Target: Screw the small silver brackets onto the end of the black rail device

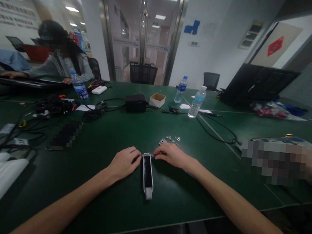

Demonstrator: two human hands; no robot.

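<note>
Green and smooth, the broad desk (108, 208) carries a long, narrow device with a white frame and a dark glossy inset (147, 171), lying flat between the two hands, its far end at their fingertips and its pale grey block-like end (148, 194) towards the person. It looks stiff and fairly light, probably hard plastic or metal; the glossy inset could scratch and might be slippery, so the long side rims seem the safer hold, with the near block as a steadying point. The left hand (125, 162) has its fingers curled in at the far left corner; the right hand (173, 155) has thumb and forefinger drawn together at the far right corner. Whether either one truly grips anything is too small to tell.

Just beyond the right hand lie a small silvery metal piece (162, 142) and a scatter of tiny shiny rings (173, 139), easily knocked by a sleeve or finger. Farther off stand a shallow white open box (157, 101), a black boxy unit (135, 103) and two clear plastic bottles with blue labels (181, 90) (197, 102).
</note>
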